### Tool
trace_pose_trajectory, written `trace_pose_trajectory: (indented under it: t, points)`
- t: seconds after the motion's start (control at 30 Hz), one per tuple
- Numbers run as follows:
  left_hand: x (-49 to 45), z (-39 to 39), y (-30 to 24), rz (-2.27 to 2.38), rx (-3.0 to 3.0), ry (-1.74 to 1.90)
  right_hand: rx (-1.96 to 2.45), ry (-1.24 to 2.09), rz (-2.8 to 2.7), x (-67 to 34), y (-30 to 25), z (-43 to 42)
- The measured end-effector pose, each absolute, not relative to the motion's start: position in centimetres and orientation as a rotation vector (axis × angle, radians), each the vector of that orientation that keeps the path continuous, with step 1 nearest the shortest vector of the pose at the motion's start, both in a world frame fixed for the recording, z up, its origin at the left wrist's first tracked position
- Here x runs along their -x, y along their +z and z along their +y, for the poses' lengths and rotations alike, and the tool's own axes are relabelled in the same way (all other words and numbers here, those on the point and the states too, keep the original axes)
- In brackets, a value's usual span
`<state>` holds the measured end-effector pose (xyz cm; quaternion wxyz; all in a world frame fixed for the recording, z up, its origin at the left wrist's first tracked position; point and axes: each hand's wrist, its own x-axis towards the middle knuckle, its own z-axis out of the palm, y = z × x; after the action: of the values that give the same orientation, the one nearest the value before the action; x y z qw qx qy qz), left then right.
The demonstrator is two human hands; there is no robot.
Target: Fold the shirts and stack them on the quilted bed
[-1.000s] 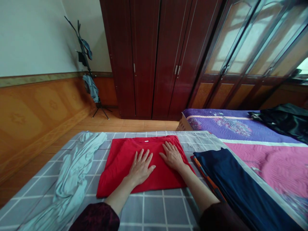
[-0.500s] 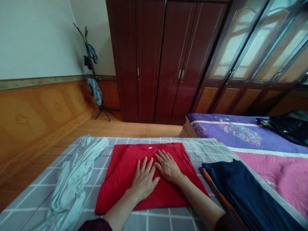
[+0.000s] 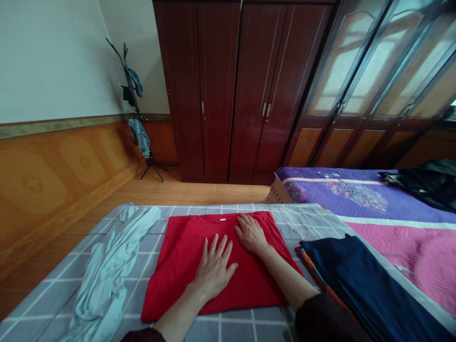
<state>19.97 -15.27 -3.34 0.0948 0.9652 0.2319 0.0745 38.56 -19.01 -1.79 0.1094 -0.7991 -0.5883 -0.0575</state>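
Observation:
A red T-shirt [image 3: 181, 266], folded into a broad flat shape, lies before me with its collar and small white label at the far edge. My left hand [image 3: 213, 268] rests flat on the middle of it, fingers spread. Farther off and to the right, my right hand [image 3: 252, 232] lies on the shirt near the collar, its fingers stretched out and slightly bent. Neither hand grips anything. To the left is a crumpled pale mint garment [image 3: 107, 270]. On the right sits a stack of folded clothes with a dark navy one [image 3: 370, 280] on top.
All these lie on a bed with a grey checked sheet [image 3: 235, 327]. A second bed with a purple and pink cover [image 3: 331, 190] adjoins at the right, a dark garment [image 3: 423, 185] on it. Behind stand a dark red wardrobe [image 3: 217, 95] and a coat rack [image 3: 133, 95].
My right hand has slid away from the left one, up and to the right toward the shirt's collar edge. My left hand stays almost where it was.

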Motion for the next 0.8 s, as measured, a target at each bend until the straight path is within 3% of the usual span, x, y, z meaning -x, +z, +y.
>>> trace_pose_trajectory:
  t: [0.43,0.63,0.8]
  points:
    - [-20.0,-15.3,-3.4,0.695,-2.868,0.232,2.453,-0.162,-1.629,-39.2,-1.9,-18.6]
    - [-20.0,-15.2,-4.0,0.687,-2.885,0.277,2.418,-0.068,-1.744,-39.4,-2.2,-21.2]
    - [-19.9,-15.3,-3.8,0.691,-2.847,0.264,2.568,-0.112,-1.521,-41.5,-2.0,-23.7]
